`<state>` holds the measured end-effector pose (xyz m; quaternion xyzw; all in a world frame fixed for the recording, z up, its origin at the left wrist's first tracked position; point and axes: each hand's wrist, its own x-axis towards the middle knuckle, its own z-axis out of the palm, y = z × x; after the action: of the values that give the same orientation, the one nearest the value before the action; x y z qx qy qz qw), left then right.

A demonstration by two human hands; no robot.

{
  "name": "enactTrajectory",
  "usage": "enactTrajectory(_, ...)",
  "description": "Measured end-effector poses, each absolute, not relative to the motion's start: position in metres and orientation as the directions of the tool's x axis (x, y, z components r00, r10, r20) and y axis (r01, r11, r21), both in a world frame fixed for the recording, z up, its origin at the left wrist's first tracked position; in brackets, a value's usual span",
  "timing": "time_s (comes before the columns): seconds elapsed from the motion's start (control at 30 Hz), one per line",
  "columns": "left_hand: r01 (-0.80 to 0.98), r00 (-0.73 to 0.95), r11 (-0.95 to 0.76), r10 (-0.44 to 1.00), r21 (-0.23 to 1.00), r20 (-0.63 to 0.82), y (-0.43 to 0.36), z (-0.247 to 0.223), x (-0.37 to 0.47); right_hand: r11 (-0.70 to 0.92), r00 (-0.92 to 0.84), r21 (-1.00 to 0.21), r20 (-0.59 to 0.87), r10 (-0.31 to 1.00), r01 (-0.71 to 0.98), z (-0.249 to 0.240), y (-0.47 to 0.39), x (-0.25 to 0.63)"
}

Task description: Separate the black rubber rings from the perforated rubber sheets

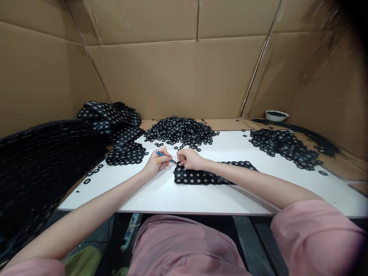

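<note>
My left hand (159, 162) is closed around a thin blue tool (161, 154), whose tip points right, at the left end of a black perforated strip (198, 177). The strip lies flat on the white board and looks made of joined black rings. My right hand (189, 158) pinches at the strip's upper left corner, close to the tool's tip; what its fingertips grip is too small to tell. My right forearm crosses over the strip and hides part of it.
Behind my hands is a heap of loose black rings (181, 131), with another heap (283, 147) at the right. Folded perforated sheets (115, 115) and a large black mass (48, 161) are at the left. A white bowl (276, 116) stands back right; cardboard walls (178, 76) rise behind.
</note>
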<state>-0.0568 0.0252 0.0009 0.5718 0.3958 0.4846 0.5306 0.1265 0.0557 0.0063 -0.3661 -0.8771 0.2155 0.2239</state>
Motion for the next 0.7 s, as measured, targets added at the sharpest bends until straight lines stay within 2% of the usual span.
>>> enactTrajectory(0.3, -0.031, 0.206, -0.167, 0.964, 0.986, 0.170, 0.0207, 0.0042, -0.0530, 0.648, -0.631, -0.544, 0.253, 0.733, 0.534, 0.0035, 0.0579, 0.1274)
enactTrajectory(0.57, 0.005, 0.308, -0.116, 0.945, 0.993, 0.109, 0.0190, 0.0067, -0.0508, 0.659, -0.643, -0.530, 0.253, 0.723, 0.533, 0.0049, 0.0564, 0.1272)
enactTrajectory(0.7, 0.008, 0.284, -0.116, 0.953, 0.993, 0.109, 0.0194, 0.0061, -0.0509, 0.663, -0.660, -0.537, 0.237, 0.713, 0.522, 0.0074, 0.0558, 0.1309)
